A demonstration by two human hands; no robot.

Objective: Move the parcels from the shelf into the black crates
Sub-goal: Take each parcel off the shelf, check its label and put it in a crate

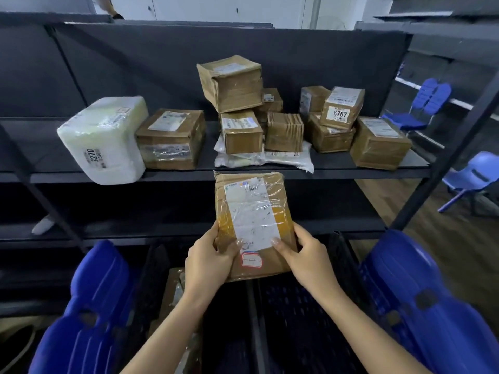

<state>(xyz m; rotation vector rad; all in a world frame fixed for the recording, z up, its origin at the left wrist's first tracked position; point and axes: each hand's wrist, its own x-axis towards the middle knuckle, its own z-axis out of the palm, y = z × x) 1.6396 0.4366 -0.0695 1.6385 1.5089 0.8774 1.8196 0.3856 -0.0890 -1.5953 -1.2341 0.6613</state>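
Observation:
Both hands hold a flat brown cardboard parcel (252, 217) with a white label under clear tape, in front of the shelf and above the crates. My left hand (209, 259) grips its lower left edge; my right hand (305, 255) grips the lower right edge, thumb on the label. Below are two black crates: the left crate (162, 268) has a brown parcel (172, 290) in it, and the right crate (302, 319) shows its bare mesh floor. Several brown boxes (229, 82) and a white wrapped parcel (104, 140) lie on the dark shelf (189, 172).
Blue plastic chairs flank the crates, one at the left (89, 306) and one at the right (415, 298). More blue chairs (429, 101) stand beyond the shelf's right post (442, 163). White soft bags (286, 157) lie under the middle boxes. A lower shelf board (108, 228) runs behind the crates.

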